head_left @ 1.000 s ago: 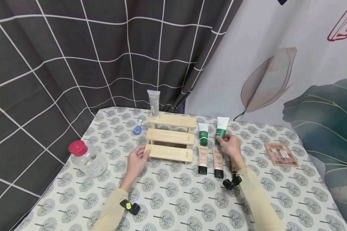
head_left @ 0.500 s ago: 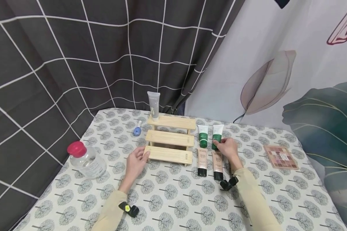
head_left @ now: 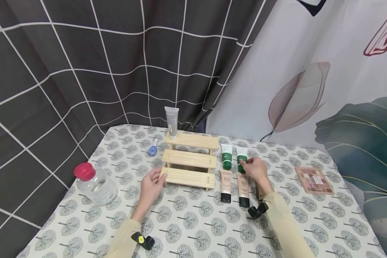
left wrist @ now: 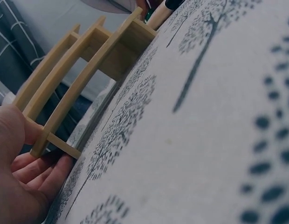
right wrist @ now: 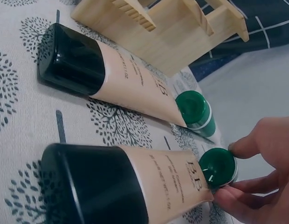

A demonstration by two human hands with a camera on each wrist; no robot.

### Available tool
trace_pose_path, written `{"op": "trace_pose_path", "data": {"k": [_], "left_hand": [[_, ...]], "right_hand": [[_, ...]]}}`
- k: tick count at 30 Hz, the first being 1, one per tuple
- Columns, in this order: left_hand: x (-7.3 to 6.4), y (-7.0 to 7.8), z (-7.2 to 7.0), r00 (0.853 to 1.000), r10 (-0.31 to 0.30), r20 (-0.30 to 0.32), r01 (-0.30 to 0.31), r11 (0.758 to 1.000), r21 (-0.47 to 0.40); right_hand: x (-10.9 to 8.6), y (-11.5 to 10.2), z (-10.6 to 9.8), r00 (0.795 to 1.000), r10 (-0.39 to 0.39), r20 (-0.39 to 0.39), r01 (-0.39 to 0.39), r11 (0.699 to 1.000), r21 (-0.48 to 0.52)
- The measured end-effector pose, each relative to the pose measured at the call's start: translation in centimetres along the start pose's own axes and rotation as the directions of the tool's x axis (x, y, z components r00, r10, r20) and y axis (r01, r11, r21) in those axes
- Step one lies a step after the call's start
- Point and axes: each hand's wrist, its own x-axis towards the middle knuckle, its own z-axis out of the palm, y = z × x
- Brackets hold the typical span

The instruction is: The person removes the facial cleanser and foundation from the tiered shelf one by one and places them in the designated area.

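At the near left end of a three-tier wooden display rack (head_left: 187, 177), my left hand (head_left: 150, 187) grips the lowest step. In the left wrist view the thumb (left wrist: 30, 130) lies on the step's end, with the other fingers behind and below. My right hand (head_left: 256, 170) pinches a green-and-white tube (head_left: 242, 154) by its green cap end (right wrist: 219, 167), where it lies on the cloth. A matching tube (head_left: 227, 156) lies to its left. Nearer me are two beige BB cream tubes, the left one (head_left: 226, 182) and the right one (head_left: 243, 186), black caps toward me.
On the rack's top step stands a grey tube (head_left: 172, 122). A clear bottle with a red cap (head_left: 96, 184) stands at left, and a small blue bottle (head_left: 153, 148) lies behind the left hand. An eyeshadow palette (head_left: 314, 180) lies at right. Another item lies partly hidden under the right wrist.
The right hand has lowered the green-and-white tube from a raised tilt until it lies beside its match, behind the right BB cream tube. The left hand has stayed on the rack.
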Motion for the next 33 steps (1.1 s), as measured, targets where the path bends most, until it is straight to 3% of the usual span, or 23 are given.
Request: {"op": "trace_pose_path", "data": {"k": [5, 10, 14, 21, 25, 33], "left_hand": [[-0.1, -0.1, 0.0, 1.0, 0.003, -0.007, -0.003, 1.0, 0.014], [-0.2, -0.2, -0.2, 1.0, -0.005, -0.014, 0.005, 1.0, 0.022], [-0.1, -0.1, -0.3, 1.0, -0.011, -0.014, 0.011, 1.0, 0.017], [-0.1, -0.1, -0.3, 1.0, -0.009, -0.019, 0.009, 1.0, 0.017], [-0.4, -0.2, -0.3, 1.0, -0.004, -0.013, 0.004, 1.0, 0.009], [0.0, -0.5, 0.1, 1.0, 0.026, -0.01, -0.026, 1.0, -0.004]], "right_hand": [[-0.2, -0.3, -0.1, 0.997, -0.03, -0.069, 0.034, 0.998, 0.059], [-0.5, -2.2, -0.3, 0.98, -0.089, -0.176, 0.118, 0.98, 0.162], [-0.9, -4.3, -0.2, 0.954, -0.142, -0.263, 0.21, 0.945, 0.25], [-2.0, -8.3, 0.9, 0.894, -0.252, -0.371, 0.385, 0.856, 0.346], [-2.7, -10.1, 1.9, 0.875, -0.296, -0.382, 0.44, 0.815, 0.376], [-3.3, -13.4, 4.3, 0.881, -0.386, -0.274, 0.47, 0.78, 0.414]]}}
